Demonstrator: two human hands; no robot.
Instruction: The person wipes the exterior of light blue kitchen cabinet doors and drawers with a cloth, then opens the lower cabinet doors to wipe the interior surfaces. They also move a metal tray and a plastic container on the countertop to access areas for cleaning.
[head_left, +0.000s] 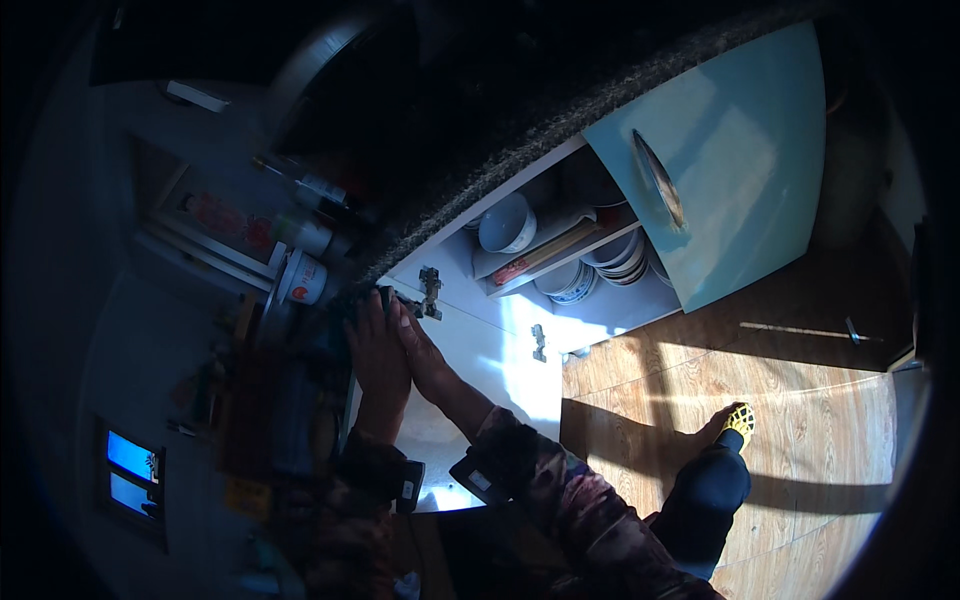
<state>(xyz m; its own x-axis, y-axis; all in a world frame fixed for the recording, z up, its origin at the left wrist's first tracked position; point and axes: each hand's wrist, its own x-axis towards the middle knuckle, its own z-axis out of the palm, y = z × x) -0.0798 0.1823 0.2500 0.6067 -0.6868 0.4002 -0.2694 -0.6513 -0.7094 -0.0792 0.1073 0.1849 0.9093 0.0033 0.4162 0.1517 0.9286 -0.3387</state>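
My left hand (380, 358) and my right hand (429, 363) are pressed side by side at the top corner of an open cabinet door (457, 379), whose pale inner face shows. Their fingertips meet near a metal hinge (430, 292). A small dark thing (387, 297) shows at the fingertips; whether either hand grips it or the door edge is unclear. A second hinge (538, 343) sits lower on the door. Inside the cabinet, a white bowl (508, 223) rests on the shelf (577, 259), with stacked bowls (619, 259) below it.
A pale green door (720, 165) with a metal handle (658, 180) stands open. Along the cabinet runs a dark speckled countertop edge (517, 154). A white tub (301, 276) stands beyond my hands. My foot in a yellow slipper (739, 421) is on the wood-patterned floor (817, 435).
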